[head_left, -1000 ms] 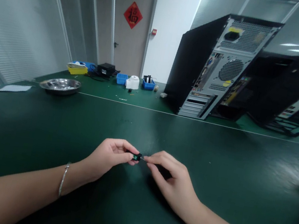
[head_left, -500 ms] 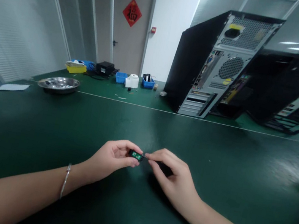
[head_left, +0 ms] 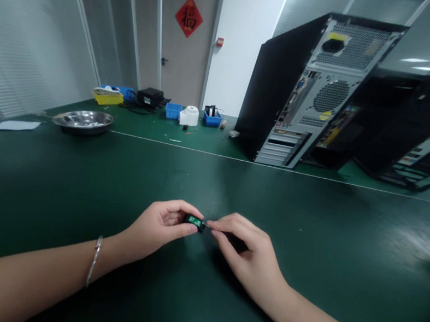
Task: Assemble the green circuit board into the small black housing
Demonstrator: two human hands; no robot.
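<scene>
Between the thumb and fingers of my left hand [head_left: 165, 224] is a small black part with a green circuit board [head_left: 195, 221] showing on its upper face. My right hand [head_left: 244, 241] is closed in a pinch at the part's right end. A thin, metallic-looking piece [head_left: 206, 225] shows between the right fingertips and the black part; it is too small to name. Both hands are held over the green table [head_left: 158, 295], close together near its middle.
Black computer towers [head_left: 279, 94] stand at the back right. A metal bowl [head_left: 83, 129] with small pieces sits at the left, beside a paper sheet [head_left: 15, 126]. Along the back are a yellow tray [head_left: 108, 100], blue bins [head_left: 173, 112], a white plastic part [head_left: 188, 117] and a black box [head_left: 150, 97].
My left fingers and thumb have shifted slightly left, and more of the black part's right end shows. My right hand keeps its pinch, almost in the same place.
</scene>
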